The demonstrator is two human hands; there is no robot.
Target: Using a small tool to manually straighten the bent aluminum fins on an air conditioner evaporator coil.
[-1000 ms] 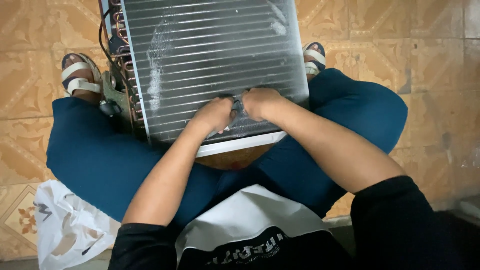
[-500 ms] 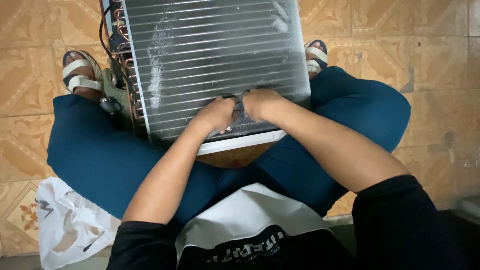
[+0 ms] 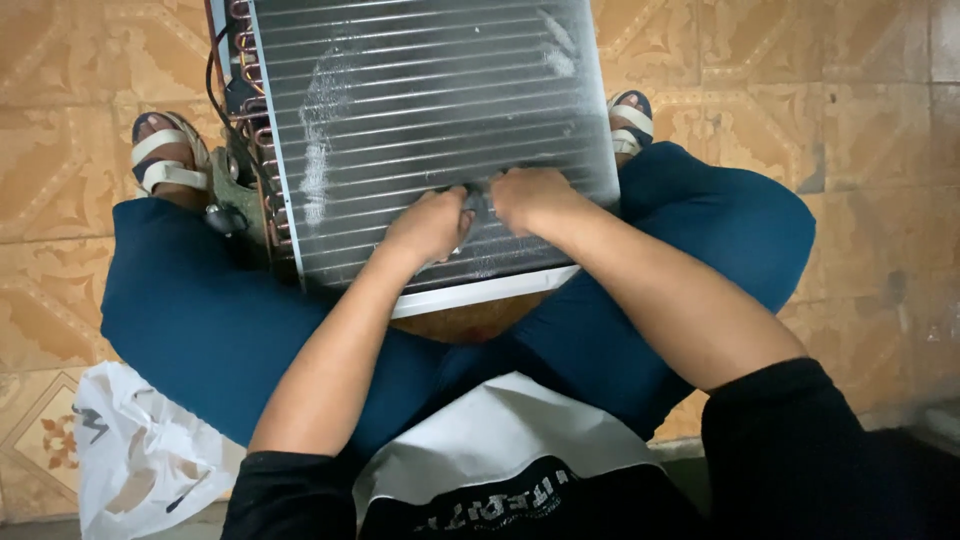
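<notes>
1. While the person sits on the tiled floor (image 3: 880, 150) with knees apart, the finned coil panel (image 3: 420, 110) leans between the legs, its white lower frame edge (image 3: 490, 291) just below the hands.
2. Left hand (image 3: 432, 225): grip closed, fingers curled around a small dark tool (image 3: 474, 208) whose shape cannot be made out.
3. Right hand (image 3: 530, 197): grip closed, knuckles up, touching the left hand and pressed on the same tool from the other side.
4. Both grips work low on the panel, right of its centre line, against the fin surface.
5. Condition above and left of the grip: a tall whitish patch (image 3: 318, 130) marks the fins. Above and right of the grip, a smaller whitish smear (image 3: 556, 50) sits near the top corner. Whether these are treated or damaged zones cannot be told.
6. Condition around the grip: pale scuffs (image 3: 490, 262) show just below the hands, suggesting that work is under way on this strip.
7. Judged progress: partial. Most of the fin face looks uniform; the rows at the grip appear to be the section in hand.
8. Left of the grip, copper tube bends (image 3: 262, 150) line the panel edge. A white plastic bag (image 3: 140, 450) lies on the floor, well apart.
</notes>
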